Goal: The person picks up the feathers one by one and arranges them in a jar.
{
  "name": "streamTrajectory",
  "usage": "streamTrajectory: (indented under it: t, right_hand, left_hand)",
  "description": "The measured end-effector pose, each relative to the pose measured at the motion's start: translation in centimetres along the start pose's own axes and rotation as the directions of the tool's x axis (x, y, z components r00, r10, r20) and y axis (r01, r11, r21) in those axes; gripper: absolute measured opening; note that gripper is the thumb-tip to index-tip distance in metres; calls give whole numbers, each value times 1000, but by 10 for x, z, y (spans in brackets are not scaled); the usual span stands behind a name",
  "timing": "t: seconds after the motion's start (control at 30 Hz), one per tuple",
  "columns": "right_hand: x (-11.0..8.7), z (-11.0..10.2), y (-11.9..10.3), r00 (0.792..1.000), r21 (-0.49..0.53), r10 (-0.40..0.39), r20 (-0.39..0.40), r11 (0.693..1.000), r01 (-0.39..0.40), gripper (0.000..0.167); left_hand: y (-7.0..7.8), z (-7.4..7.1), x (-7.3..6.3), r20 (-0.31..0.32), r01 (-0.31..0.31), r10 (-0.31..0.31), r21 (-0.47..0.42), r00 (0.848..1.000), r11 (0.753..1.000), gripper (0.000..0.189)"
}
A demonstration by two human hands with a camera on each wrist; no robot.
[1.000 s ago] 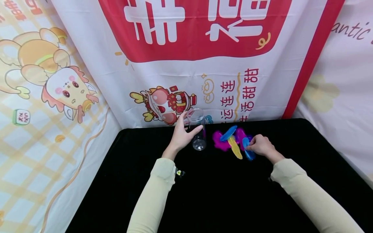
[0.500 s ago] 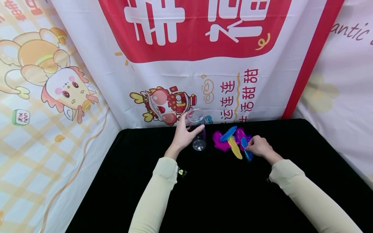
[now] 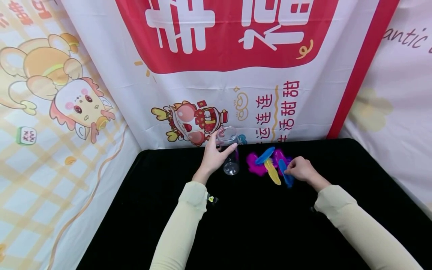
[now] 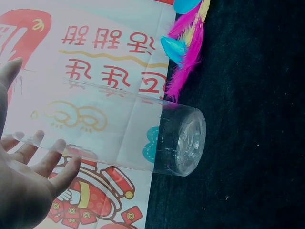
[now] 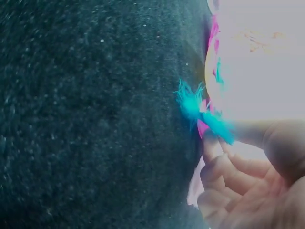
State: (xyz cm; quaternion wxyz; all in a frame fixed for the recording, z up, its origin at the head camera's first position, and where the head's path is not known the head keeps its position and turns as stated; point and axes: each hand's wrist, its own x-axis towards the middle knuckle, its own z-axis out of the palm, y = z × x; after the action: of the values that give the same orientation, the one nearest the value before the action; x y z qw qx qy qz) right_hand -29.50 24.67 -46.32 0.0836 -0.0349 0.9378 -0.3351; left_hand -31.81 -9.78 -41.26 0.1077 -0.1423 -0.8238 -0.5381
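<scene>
My left hand (image 3: 212,155) is around a clear jar (image 3: 231,167), thumb across the near side and fingers behind. The jar stands upright near the back of the black table; in the left wrist view, its clear base (image 4: 188,143) shows. To the right, my right hand (image 3: 301,169) pinches a blue feather (image 3: 282,165) between thumb and fingertips, over the right end of a feather pile. In the right wrist view, this blue feather (image 5: 219,129) sticks out past the fingertips. The pile holds magenta feathers (image 3: 257,165), a yellow feather (image 3: 272,173) and another blue feather (image 3: 264,155).
The black table (image 3: 256,228) reaches back to a white and red printed cloth (image 3: 209,86) hanging just behind the jar and feathers. A yellow checked cloth (image 3: 44,168) hangs on the left, and a pale cloth (image 3: 398,112) on the right.
The pinched blue feather has shifted slightly left and turned a little at my right fingertips. My left hand has edged a touch to the right against the jar, which stays in place.
</scene>
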Motion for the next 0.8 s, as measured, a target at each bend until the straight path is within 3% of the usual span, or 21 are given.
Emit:
streamTrajectory:
  t: [0.43, 0.8]
  right_hand:
    - [-3, -12, -6, 999, 127, 0, 47, 992, -6, 17]
    - [-12, -27, -15, 998, 183, -22, 54, 983, 12, 20]
  left_hand:
    - [-1, 2, 2, -29, -34, 33, -26, 999, 999, 76]
    - [-1, 3, 4, -41, -19, 18, -23, 999, 1000, 74]
